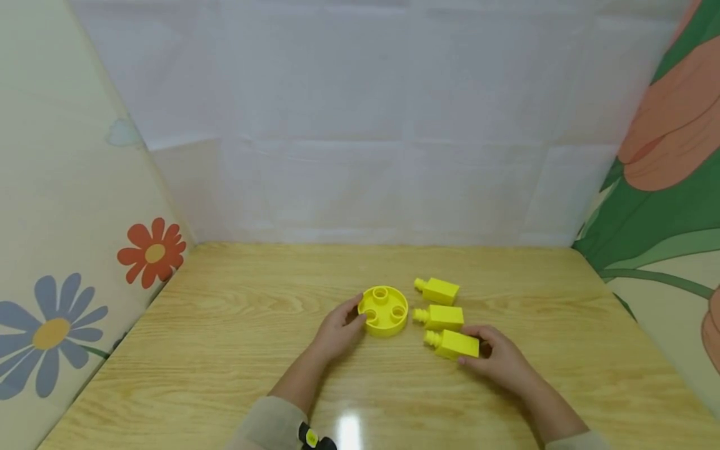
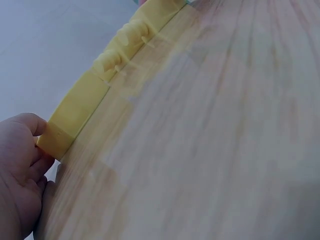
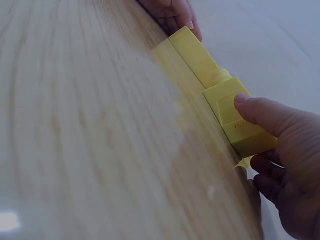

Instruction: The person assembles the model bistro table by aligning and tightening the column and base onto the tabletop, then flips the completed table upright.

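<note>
"what's in the left hand [image 1: 339,331]?"
"its grip is partly closed, pinching the rim of a round yellow base [image 1: 385,307] on the table [image 1: 225,375]."
"the right hand [image 1: 502,362]?"
"partly closed too, pinching the nearest yellow bottle [image 1: 457,345], just beside the middle bottle [image 1: 446,317]."

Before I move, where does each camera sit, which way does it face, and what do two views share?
Head: worn on the head, facing forward and down at the table; forearms, sleeves, left hand and right hand show.
Left wrist: on that wrist, facing along the table at the round tray and bottle necks; the left hand shows.
Right wrist: on that wrist, facing along the table at the nearest bottle, round tray beyond; right hand shows, left hand at top.
Both wrist views share the round tray and left hand.
</note>
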`<state>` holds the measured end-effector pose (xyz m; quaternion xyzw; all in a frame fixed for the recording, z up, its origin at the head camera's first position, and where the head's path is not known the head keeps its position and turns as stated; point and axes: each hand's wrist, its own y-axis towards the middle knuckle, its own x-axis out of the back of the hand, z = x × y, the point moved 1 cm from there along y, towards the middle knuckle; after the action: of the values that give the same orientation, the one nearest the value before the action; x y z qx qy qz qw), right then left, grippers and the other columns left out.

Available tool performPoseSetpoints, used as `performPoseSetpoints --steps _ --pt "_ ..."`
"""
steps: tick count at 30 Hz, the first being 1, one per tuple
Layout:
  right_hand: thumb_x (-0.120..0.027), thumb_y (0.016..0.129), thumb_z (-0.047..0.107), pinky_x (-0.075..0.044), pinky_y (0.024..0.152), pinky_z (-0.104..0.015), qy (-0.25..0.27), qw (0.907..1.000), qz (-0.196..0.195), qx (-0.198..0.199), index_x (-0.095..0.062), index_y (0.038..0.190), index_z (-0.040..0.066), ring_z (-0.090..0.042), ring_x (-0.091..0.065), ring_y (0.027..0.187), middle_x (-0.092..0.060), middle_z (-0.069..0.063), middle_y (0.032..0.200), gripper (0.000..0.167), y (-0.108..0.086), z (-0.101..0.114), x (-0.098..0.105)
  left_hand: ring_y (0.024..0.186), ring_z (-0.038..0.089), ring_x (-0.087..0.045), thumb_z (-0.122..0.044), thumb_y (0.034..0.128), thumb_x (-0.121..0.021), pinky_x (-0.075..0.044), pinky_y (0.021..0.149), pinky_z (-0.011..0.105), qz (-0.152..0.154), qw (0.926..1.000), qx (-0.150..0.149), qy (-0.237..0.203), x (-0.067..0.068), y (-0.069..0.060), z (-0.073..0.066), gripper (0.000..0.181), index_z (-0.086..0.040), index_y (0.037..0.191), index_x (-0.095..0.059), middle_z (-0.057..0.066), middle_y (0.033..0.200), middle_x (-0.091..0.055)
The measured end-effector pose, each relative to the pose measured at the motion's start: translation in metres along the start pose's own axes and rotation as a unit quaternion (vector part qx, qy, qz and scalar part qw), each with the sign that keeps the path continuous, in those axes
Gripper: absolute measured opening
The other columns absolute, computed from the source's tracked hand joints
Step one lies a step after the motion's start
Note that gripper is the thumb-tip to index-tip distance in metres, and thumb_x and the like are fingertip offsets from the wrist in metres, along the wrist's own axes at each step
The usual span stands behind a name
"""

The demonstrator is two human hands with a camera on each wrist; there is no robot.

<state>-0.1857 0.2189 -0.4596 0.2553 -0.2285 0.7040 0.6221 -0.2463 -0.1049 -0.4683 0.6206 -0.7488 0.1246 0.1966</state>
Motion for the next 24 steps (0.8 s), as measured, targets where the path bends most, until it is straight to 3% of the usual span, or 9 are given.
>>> performPoseSetpoints --steps 5,10,18,24 --pt "-0.084 0.076 0.027 -0.048 0.097 -0.047 -0.008 0.9999 -0.007 0.0 -0.064 0.122 0.01 -0.029 -0.057 0.117 -0.062 -0.01 0.126 0.053 0.001 0.001 -0.002 0.14 0.036 -0.041 -0.017 0.0991 -0.056 -0.033 0.116 0.051 -0.001 1.0 -0.004 0.0 0.001 0.0 0.0 0.051 0.0 0.146 -0.042 0.02 0.149 -0.045" --pt "-0.083 0.078 0.026 -0.049 0.088 -0.033 -0.004 1.0 -0.007 0.0 -0.064 0.119 0.01 -0.022 -0.057 0.108 -0.061 -0.008 0.123 0.049 0.002 0.006 -0.003 0.139 0.036 -0.041 -0.016 0.0991 -0.056 -0.033 0.115 0.051 -0.002 0.9999 -0.01 0.003 0.001 0.0 0.001 0.051 0.001 0.145 -0.043 0.02 0.148 -0.046" --pt "-0.078 0.083 0.016 -0.054 0.087 -0.032 0.096 0.9952 0.011 -0.015 -0.057 0.121 0.006 -0.022 -0.06 0.106 -0.058 -0.013 0.126 0.045 0.004 0.024 -0.001 0.138 0.037 -0.043 -0.017 0.0993 -0.055 -0.035 0.114 0.052 -0.001 0.9999 -0.016 0.003 0.001 0.0 0.0 0.051 0.002 0.145 -0.043 0.021 0.148 -0.047" --pt "-0.073 0.086 0.009 -0.054 0.082 -0.023 0.114 0.993 0.01 0.031 -0.051 0.123 0.001 -0.024 -0.058 0.105 -0.055 -0.019 0.128 0.044 0.014 0.033 0.001 0.139 0.036 -0.041 -0.018 0.0992 -0.056 -0.034 0.115 0.051 -0.001 1.0 -0.008 0.001 0.0 0.0 0.001 0.051 -0.001 0.146 -0.043 0.019 0.149 -0.045"
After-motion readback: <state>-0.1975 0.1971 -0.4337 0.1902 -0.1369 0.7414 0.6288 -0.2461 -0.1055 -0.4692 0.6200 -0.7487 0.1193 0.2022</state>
